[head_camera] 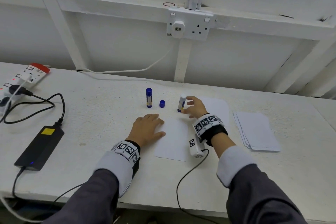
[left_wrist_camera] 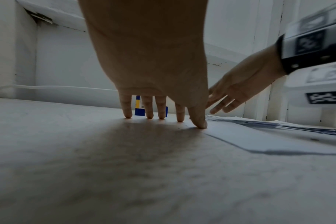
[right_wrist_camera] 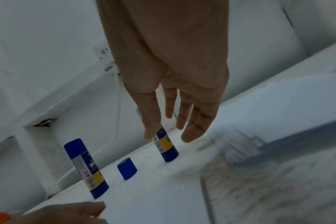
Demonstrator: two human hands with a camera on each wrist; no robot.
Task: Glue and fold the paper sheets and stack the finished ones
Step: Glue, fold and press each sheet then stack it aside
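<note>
Left hand flat, fingers spread, pinning the thin, floppy sheet; right hand loose-fingered beside the uncapped glue stick, light and tippy: best gripped mid-barrel.

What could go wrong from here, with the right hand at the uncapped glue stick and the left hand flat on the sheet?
1. The right hand is open around the uncapped glue stick, which stands upright; a loose grasp or nudge could tip it.
2. The loose blue cap sits apart from the stick, so the exposed glue may dry.
3. The left hand presses only the sheet's left edge; gluing strokes could shift or wrinkle the unheld right side.
</note>
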